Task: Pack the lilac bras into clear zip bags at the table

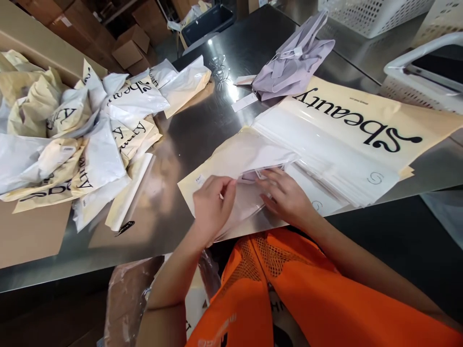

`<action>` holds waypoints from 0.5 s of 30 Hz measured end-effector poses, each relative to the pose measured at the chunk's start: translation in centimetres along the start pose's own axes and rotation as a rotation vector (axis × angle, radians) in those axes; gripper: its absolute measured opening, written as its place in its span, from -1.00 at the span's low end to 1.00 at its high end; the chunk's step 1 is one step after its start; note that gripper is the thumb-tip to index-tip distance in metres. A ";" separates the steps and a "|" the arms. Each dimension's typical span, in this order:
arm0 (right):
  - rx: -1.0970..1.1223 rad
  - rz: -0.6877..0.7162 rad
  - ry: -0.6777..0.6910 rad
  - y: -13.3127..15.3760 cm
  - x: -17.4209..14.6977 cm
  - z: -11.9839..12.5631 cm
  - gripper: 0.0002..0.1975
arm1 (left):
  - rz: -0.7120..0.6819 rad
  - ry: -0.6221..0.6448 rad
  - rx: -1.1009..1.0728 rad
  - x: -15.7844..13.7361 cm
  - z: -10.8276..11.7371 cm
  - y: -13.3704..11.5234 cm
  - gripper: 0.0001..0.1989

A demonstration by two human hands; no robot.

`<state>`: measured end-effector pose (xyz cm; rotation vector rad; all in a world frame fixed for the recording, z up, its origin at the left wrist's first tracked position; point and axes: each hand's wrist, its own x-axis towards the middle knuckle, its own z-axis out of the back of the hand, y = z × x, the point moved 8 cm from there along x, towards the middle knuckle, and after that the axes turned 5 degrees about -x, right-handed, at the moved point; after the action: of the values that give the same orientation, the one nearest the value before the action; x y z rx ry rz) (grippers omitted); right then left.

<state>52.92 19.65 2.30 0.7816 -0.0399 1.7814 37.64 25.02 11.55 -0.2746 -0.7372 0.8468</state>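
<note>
A pale plastic mailing bag (242,149) lies at the table's front edge, with a folded lilac garment (248,177) showing in its opening. At the left side of that opening, my left hand (214,202) is closed, thumb and forefinger pinching the bag's edge. From the right, my right hand (289,196) has its bent fingers at the same opening, gripping the bag's edge beside a small white tag. Part of the right fingertips is hidden by the plastic. Beyond both hands, another lilac garment (285,70) with white hang tags (245,102) rests on the table.
Stacked flat mailing bags (343,168) lie to the right, under a cream bag (361,113) printed "beauty". Filled bags (104,144) are heaped at the left over a cardboard box (32,236). White perforated baskets (372,17) stand at the back right, a dark bin (208,24) behind.
</note>
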 end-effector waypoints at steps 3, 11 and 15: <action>-0.209 0.088 0.130 0.6 3.7 -2.4 -0.53 | -0.118 0.019 0.074 2.9 1.5 -1.4 -0.78; 0.046 0.319 0.086 2.6 7.1 0.5 -0.58 | -0.141 0.094 0.484 5.0 1.3 0.0 -0.73; 0.412 0.073 -0.214 0.5 2.4 7.4 -0.59 | -0.047 0.196 0.501 5.5 1.6 3.1 -0.76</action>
<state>55.74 18.51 9.49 1.2792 0.1643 1.7910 37.11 31.06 13.82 0.1075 -0.3305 0.9165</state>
